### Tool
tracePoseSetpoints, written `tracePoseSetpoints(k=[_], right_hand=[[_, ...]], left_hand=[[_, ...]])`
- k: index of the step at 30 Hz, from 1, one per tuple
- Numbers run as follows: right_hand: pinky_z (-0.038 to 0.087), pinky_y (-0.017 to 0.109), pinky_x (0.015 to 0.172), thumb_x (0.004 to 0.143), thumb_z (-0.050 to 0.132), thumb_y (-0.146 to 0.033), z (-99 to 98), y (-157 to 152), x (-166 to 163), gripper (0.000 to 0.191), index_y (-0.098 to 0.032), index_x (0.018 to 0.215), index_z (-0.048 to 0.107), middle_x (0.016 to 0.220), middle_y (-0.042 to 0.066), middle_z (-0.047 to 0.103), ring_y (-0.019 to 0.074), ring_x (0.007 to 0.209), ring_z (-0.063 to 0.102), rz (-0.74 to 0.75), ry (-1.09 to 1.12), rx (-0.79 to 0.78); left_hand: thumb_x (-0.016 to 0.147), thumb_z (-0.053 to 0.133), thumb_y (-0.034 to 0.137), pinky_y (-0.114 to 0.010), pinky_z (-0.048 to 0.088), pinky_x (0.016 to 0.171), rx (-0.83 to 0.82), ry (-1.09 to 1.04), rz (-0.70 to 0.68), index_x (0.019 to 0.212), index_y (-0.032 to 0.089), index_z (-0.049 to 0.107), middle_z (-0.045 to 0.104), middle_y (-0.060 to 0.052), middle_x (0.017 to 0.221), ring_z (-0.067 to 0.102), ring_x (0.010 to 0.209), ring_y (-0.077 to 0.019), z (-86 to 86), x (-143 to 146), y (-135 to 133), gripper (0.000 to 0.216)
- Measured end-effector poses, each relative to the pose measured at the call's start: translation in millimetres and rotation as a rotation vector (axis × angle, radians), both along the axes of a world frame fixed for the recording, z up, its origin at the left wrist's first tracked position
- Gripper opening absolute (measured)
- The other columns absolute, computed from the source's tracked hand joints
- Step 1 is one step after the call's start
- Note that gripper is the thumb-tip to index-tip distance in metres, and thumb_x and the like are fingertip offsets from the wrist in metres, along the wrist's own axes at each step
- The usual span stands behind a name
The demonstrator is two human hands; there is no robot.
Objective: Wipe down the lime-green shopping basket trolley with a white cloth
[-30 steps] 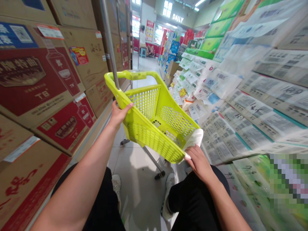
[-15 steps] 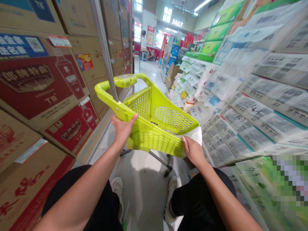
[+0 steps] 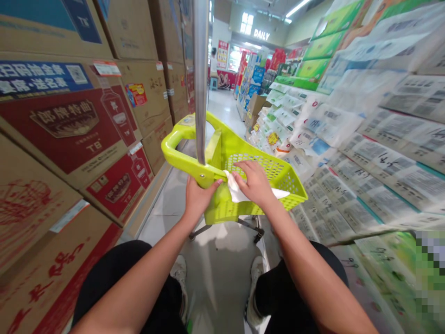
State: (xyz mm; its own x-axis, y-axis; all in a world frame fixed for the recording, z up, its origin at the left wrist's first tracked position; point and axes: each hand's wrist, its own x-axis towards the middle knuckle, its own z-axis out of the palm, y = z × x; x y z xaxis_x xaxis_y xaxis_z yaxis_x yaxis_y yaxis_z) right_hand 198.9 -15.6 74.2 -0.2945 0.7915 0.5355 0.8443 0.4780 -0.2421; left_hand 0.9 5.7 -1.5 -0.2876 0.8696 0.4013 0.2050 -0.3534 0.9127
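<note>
Plain black cloth trousers [image 3: 114,264] are worn with 2 off-white, round-toed shoes [image 3: 256,271], blurred in their finer detail. The left forearm [image 3: 149,269] and right forearm [image 3: 306,260] are bare, as are the left hand [image 3: 198,197] and right hand [image 3: 255,185].

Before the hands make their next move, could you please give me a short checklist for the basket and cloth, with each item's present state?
1. Left hand on the basket: ok, it grips the near rim, thumb on top.
2. Right hand on the white cloth: ok, the cloth lies between the hand and the rim.
3. White cloth lying flat: not ok, it is bunched, with a loose end jutting out to the right of the hand.
4. Hands off the metal pole: ok, neither visibly holds it.
5. Wheel locked: cannot tell.
6. Basket's inside free of things: cannot tell, part of it is hidden.
</note>
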Motion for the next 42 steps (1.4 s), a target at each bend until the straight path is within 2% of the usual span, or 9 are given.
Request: tracePoseSetpoints(k=[4,12,15,19,23,27,31,35,42], right_hand=[[0.050,0.037,0.096,0.109,0.037,-0.055,-20.1,5.8,43.8,0.049,-0.024,0.128,0.070,0.123,0.009,0.076,0.0268,0.112,0.069,-0.092,-0.164,-0.251],[0.037,0.058,0.117,0.105,0.041,-0.040,-82.8,-45.5,33.7,0.065,-0.005,0.160,0.032,0.157,0.027,0.044,0.0391,0.149,0.035,-0.359,-0.148,0.081],[0.038,0.061,0.116,0.102,0.048,-0.048,-72.5,-57.3,20.1,0.077,-0.001,0.160,0.030,0.157,0.032,0.039,0.0440,0.149,0.032,-0.384,-0.170,0.063],[0.041,0.052,0.112,0.104,0.045,-0.054,-33.7,-37.7,31.7,0.067,-0.006,0.150,0.049,0.141,0.027,0.058,0.0388,0.133,0.051,-0.413,-0.154,0.050],[0.046,0.034,0.091,0.110,0.033,-0.053,-9.9,-2.8,54.8,0.052,-0.017,0.113,0.071,0.109,0.015,0.075,0.0275,0.105,0.068,-0.236,-0.243,-0.233],[0.042,0.030,0.077,0.109,0.036,-0.058,-13.3,10.1,47.6,0.050,-0.020,0.105,0.069,0.101,0.011,0.078,0.0249,0.093,0.072,-0.130,-0.281,-0.256],[0.041,0.031,0.075,0.109,0.034,-0.059,-19.0,10.4,12.9,0.050,-0.020,0.112,0.066,0.101,0.011,0.078,0.0256,0.090,0.071,-0.119,-0.238,-0.121],[0.041,0.030,0.076,0.110,0.028,-0.060,-21.2,12.6,-10.3,0.053,-0.021,0.114,0.064,0.098,0.009,0.077,0.0245,0.090,0.069,-0.057,-0.163,-0.066],[0.039,0.032,0.079,0.110,0.020,-0.051,-51.9,9.4,70.8,0.058,-0.020,0.090,0.065,0.090,0.010,0.072,0.0237,0.087,0.065,-0.212,-0.185,-0.084]], left_hand=[[0.061,0.091,0.053,-0.045,0.055,0.093,-0.046,0.010,0.013,0.100,0.016,0.071,0.073,-0.013,0.104,0.070,0.099,-0.0312,4.9,2.8,0.5,0.058],[0.059,0.092,0.053,-0.040,0.056,0.084,-0.045,-0.020,0.067,0.100,0.014,0.069,0.075,-0.012,0.101,0.071,0.091,-0.0275,6.0,13.6,5.1,0.062],[0.060,0.091,0.053,-0.040,0.057,0.084,-0.070,-0.002,0.072,0.097,0.014,0.070,0.076,-0.013,0.100,0.072,0.091,-0.0282,7.9,15.9,4.4,0.058],[0.061,0.090,0.052,-0.043,0.058,0.086,-0.060,0.040,-0.015,0.093,0.016,0.073,0.077,-0.012,0.097,0.073,0.092,-0.0304,9.8,14.4,4.2,0.051],[0.059,0.092,0.050,-0.049,0.052,0.106,0.050,0.072,-0.002,0.100,0.017,0.070,0.075,-0.014,0.108,0.069,0.111,-0.0342,-0.3,15.5,8.6,0.057],[0.063,0.089,0.050,-0.050,0.051,0.109,0.052,-0.199,-0.056,0.125,0.018,0.058,0.069,-0.017,0.128,0.068,0.120,-0.0320,-14.6,23.7,14.4,0.077],[0.074,0.081,0.058,-0.046,0.056,0.103,0.005,-0.323,-0.284,0.115,0.017,0.064,0.074,-0.016,0.119,0.072,0.111,-0.0305,-22.3,26.6,19.0,0.060],[0.076,0.074,0.067,-0.045,0.054,0.106,-0.002,-0.281,-0.244,0.112,0.018,0.069,0.074,-0.015,0.122,0.070,0.118,-0.0315,-22.1,18.3,20.8,0.061],[0.081,0.067,0.072,-0.044,0.055,0.101,0.030,-0.159,-0.241,0.107,0.015,0.071,0.077,-0.016,0.113,0.072,0.110,-0.0323,-3.6,-5.7,22.2,0.062]])
